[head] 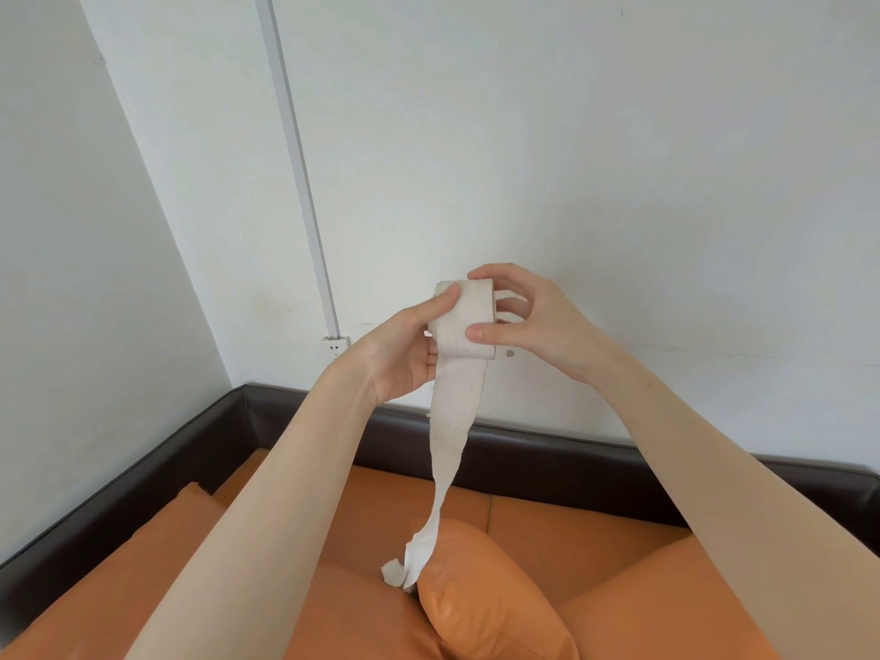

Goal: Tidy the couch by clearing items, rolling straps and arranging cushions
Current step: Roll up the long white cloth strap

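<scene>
At the centre of the frame both hands hold a cream cloth strap (pixel 459 373) up in front of the white wall (pixel 571 135). Its upper part is wound into a roll, and the left hand (pixel 409 345), coming in from the lower left, has its grip clamped on that roll, thumb laid across the near face and the other fingers curled behind it. The right hand (pixel 528 316), entering from the lower right, also has its grip closed on the roll: the thumb presses its lower right edge while the fingers curve over the top and far side.

From the roll the loose tail hangs straight down through the middle of the frame, narrowing and twisting. Its frayed end rests at the lower centre, on the orange seat just beside an orange cushion (pixel 485 597) that lies on the couch (pixel 333 607).

The couch has a dark brown back and arm (pixel 547 450) running across the lower part of the frame. A white cable duct (pixel 295 150) runs down the wall in the upper left to a wall socket (pixel 336 346).
</scene>
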